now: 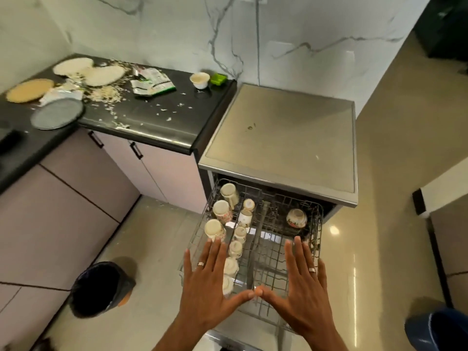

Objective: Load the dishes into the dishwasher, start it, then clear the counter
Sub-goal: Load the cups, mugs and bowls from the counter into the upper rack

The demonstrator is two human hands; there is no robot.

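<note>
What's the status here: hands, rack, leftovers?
Left hand and right hand open, flat over the pulled-out wire upper rack. Floral mugs loaded upside down. Grey round plate still on the littered black counter.

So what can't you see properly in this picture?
Head view only:
- Front of the rack: the left hand and right hand cover it.
- Inside the dishwasher: its own top hides it.
- Black bin: too dark inside.
- Blue thing: cut off by the corner.
- Packet print: too small.
</note>
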